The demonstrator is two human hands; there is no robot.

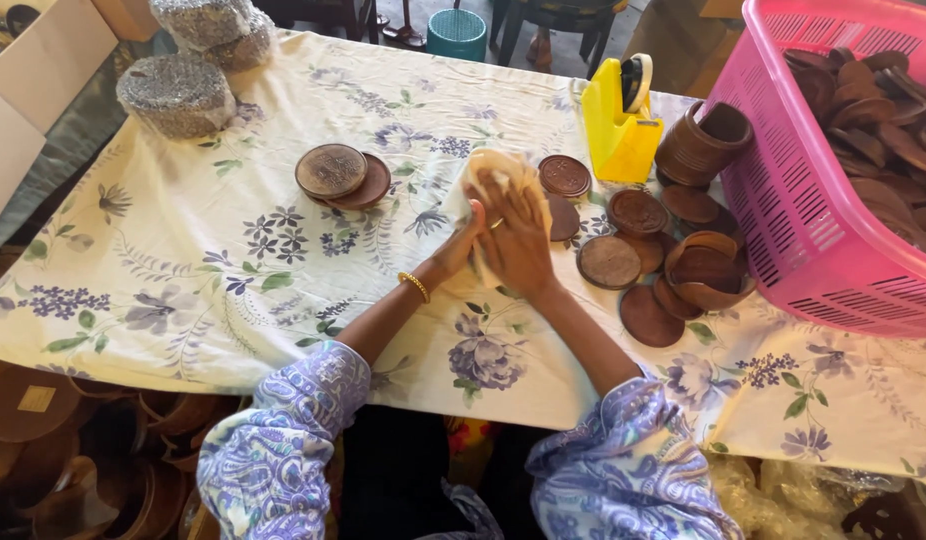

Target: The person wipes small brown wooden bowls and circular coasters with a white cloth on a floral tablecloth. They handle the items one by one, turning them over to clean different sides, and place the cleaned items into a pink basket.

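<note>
Both hands met over the flowered tablecloth (233,250), just left of the yellow tape dispenser (619,125): the right hand (518,245) lay flat with fingers stretched over a pale cloth bundle (498,175), while the left hand (461,245) pressed against its near side, fingers curled on it. Brown wooden discs (611,262) lay scattered below the dispenser, two more (341,175) sat well to its left, and a pink basket (813,230) of them stood at its right.
</note>
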